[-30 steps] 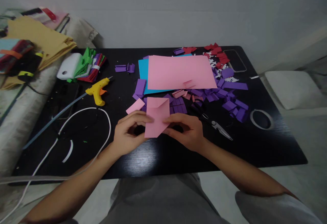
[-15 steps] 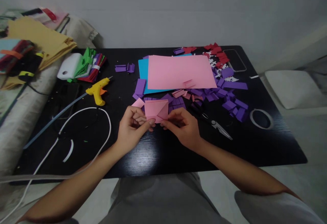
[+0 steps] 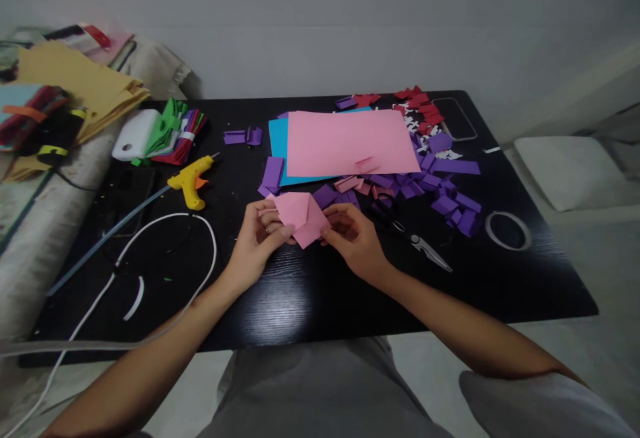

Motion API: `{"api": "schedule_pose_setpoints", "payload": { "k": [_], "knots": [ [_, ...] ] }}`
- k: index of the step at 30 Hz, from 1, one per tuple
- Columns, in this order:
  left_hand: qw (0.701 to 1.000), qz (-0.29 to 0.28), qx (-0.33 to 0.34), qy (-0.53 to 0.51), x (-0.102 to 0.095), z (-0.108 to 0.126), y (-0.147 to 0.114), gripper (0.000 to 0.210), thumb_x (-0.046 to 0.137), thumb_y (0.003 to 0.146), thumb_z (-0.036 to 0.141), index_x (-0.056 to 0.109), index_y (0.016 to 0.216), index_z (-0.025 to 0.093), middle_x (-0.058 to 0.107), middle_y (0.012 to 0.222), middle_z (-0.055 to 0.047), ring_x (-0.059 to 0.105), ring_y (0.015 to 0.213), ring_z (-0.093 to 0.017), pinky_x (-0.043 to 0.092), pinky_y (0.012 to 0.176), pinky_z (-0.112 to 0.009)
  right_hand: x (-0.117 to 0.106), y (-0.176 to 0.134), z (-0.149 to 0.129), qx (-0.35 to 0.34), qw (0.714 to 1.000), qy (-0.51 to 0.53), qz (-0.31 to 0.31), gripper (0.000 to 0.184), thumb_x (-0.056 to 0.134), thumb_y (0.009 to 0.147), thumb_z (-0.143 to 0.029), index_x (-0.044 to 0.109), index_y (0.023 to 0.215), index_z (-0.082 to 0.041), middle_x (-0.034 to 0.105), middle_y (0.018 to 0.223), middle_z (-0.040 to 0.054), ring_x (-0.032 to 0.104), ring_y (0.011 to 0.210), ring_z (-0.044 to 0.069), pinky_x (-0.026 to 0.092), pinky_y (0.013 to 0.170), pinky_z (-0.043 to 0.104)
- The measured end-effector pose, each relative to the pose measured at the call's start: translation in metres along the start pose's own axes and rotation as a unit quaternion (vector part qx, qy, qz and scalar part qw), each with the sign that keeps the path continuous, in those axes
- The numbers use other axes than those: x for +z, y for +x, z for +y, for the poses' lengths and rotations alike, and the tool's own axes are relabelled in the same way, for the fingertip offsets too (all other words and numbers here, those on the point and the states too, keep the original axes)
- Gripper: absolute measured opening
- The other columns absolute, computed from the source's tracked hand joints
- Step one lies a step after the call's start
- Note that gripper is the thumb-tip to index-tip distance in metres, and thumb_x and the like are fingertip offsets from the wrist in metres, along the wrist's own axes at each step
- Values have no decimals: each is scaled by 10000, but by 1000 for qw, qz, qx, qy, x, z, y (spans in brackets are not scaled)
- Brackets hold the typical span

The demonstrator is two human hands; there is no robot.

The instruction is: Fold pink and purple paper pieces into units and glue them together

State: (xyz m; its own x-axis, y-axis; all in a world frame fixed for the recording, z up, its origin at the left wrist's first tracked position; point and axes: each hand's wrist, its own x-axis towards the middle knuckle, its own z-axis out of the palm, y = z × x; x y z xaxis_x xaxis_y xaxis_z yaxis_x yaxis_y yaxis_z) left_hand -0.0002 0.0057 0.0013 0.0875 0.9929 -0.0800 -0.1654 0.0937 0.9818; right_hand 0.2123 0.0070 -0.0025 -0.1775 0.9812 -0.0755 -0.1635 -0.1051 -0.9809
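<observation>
Left hand [image 3: 257, 235] and right hand [image 3: 356, 241]: each pinching one side of a small pink paper [image 3: 300, 217], held between them above the table [image 3: 320, 305]. Condition: part-folded, creases made, folding seemingly unfinished. One corner points near; long axis apparently far left to near right, fingers hiding edges. Beyond: large pink sheet [image 3: 345, 141], flat.

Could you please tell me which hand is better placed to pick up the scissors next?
Probably the right hand: the scissors lie close beside it, while the left hand is farther off, beyond the folded pink paper that both hands hold.
</observation>
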Motion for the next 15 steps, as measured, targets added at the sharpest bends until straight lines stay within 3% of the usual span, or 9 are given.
{"api": "schedule_pose_setpoints", "payload": {
  "k": [5,11,15],
  "knots": [
    [997,36,20,59,-5,6,0,453,795,874,403,574,1222,216,719,1140,-70,696,899,-166,565,734,-257,-2,1,-3,-52,997,-56,3,195,722,876,-258,725,1069,-233,775,1055,45,735,974,192,623,885,341],
    [989,-26,14,148,3,17,-2,289,797,880,459,731,944,185,730,866,-29,674,782,-173,554,737,-279,-1,-2,-4,-69,996,-63,2,206,696,915,-278,749,1110,-240,788,1102,51,737,984,194,614,899,348],
    [982,-44,24,180,4,19,-2,289,816,859,471,771,860,186,740,913,-47,657,786,-177,530,715,-278,1,-4,-2,-75,995,-71,11,212,734,912,-333,724,1108,-253,763,1014,41,721,913,189,623,823,331]
  ]
}}
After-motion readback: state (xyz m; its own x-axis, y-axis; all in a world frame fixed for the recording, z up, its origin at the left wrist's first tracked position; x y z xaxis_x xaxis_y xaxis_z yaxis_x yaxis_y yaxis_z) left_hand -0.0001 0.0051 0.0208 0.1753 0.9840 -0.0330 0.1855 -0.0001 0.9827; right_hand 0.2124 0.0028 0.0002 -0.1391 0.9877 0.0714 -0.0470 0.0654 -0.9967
